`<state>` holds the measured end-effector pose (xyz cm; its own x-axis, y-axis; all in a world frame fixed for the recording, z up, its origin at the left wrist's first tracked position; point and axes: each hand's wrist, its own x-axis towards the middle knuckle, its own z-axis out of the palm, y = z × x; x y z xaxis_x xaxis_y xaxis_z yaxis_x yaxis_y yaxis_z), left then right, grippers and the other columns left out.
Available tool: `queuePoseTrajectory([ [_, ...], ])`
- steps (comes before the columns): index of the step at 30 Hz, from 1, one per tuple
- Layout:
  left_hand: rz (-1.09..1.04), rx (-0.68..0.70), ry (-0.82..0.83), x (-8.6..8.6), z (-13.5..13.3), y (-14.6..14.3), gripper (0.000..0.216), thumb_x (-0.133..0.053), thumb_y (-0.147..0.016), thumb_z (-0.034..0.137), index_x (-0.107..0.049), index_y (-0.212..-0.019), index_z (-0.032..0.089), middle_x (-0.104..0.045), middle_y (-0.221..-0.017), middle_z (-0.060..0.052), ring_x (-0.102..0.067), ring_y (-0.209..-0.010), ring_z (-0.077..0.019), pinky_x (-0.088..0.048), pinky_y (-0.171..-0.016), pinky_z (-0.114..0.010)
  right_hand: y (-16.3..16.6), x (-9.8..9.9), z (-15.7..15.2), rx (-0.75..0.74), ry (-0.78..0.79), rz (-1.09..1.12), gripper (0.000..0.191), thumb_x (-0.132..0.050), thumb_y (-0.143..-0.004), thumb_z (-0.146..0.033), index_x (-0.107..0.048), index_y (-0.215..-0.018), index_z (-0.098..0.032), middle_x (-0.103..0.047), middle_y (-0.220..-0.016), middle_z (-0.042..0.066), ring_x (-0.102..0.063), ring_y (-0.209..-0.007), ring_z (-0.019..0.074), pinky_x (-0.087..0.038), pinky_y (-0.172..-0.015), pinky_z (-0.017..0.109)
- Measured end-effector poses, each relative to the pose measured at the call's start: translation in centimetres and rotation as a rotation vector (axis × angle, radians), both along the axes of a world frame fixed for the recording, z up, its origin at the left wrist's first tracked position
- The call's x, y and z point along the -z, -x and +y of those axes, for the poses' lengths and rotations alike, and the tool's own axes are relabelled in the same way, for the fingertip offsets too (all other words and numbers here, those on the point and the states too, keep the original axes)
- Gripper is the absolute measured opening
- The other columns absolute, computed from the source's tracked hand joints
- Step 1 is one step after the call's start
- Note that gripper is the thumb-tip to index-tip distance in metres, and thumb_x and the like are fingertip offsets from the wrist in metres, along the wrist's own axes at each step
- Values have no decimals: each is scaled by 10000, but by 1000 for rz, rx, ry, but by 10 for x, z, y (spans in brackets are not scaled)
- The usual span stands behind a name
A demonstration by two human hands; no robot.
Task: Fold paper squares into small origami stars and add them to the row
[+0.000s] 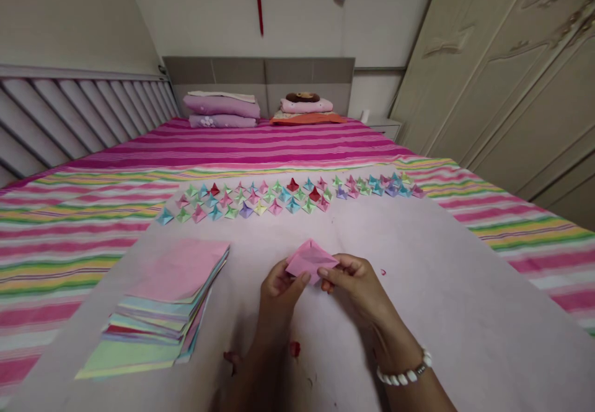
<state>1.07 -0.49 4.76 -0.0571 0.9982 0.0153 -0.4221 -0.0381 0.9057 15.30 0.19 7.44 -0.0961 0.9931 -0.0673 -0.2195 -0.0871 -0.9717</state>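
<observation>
The left hand and right hand pinch opposite sides of a pink folded paper between them, over the pale tabletop. It should be feather-light, crisp, quick to crumple; best taken gently by its side points. The fingertips hide its lower edges; the distant paper boats show few creases.

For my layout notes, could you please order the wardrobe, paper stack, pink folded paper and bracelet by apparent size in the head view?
1. Wardrobe
2. Paper stack
3. Pink folded paper and bracelet: similar spans, too close to rank.
</observation>
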Motion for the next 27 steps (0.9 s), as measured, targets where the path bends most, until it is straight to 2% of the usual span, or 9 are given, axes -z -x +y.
queuePoseTrajectory([
  [2,21,-110,-53,3,1,0,578,-797,-607,277,-627,-1156,216,-663,-1132,-88,-634,-956,-207,-493,-802,-309,-1,0,0,12,-25,0,266,-819,-586,-387,-700,-632,-153,-652,-510,13,-542,-470,109,-429,-513,235],
  [3,41,-162,-93,5,2,0,633,-807,-588,267,-606,-1188,237,-612,-1234,-96,-608,-1045,-229,-492,-826,-313,-1,0,0,18,-32,-6,268,-817,-587,-391,-704,-638,-154,-660,-519,17,-551,-475,113,-437,-516,239],
  [6,106,-220,-240,9,4,2,505,-804,-592,257,-664,-1077,240,-494,-1375,-102,-523,-1188,-266,-490,-869,-325,-2,0,1,24,-31,-30,274,-821,-576,-396,-712,-654,-157,-677,-539,24,-575,-489,124,-454,-523,247],
  [10,153,-185,-301,9,4,4,266,-788,-627,265,-726,-882,216,-508,-1346,-102,-517,-1187,-258,-473,-931,-350,0,-1,1,-2,-26,-52,270,-823,-567,-396,-713,-645,-161,-679,-533,19,-581,-487,122,-462,-528,248],
  [18,143,-187,-280,11,5,2,321,-771,-647,271,-699,-952,197,-533,-1318,-121,-507,-1209,-269,-476,-936,-363,2,2,1,-13,-30,-71,245,-804,-592,-383,-724,-663,-162,-682,-545,19,-589,-498,128,-465,-535,254],
  [23,171,-197,-306,12,6,6,232,-769,-650,247,-699,-868,205,-543,-1300,-106,-550,-1135,-238,-452,-955,-368,3,3,1,-5,-33,-76,177,-771,-621,-321,-727,-672,-157,-676,-537,18,-581,-496,121,-452,-531,241],
  [27,181,-171,-303,11,7,7,158,-775,-635,266,-661,-710,188,-546,-1298,-116,-534,-1154,-257,-439,-962,-380,4,3,2,22,-38,-82,112,-729,-615,-265,-725,-667,-166,-663,-512,8,-568,-475,122,-448,-512,242],
])
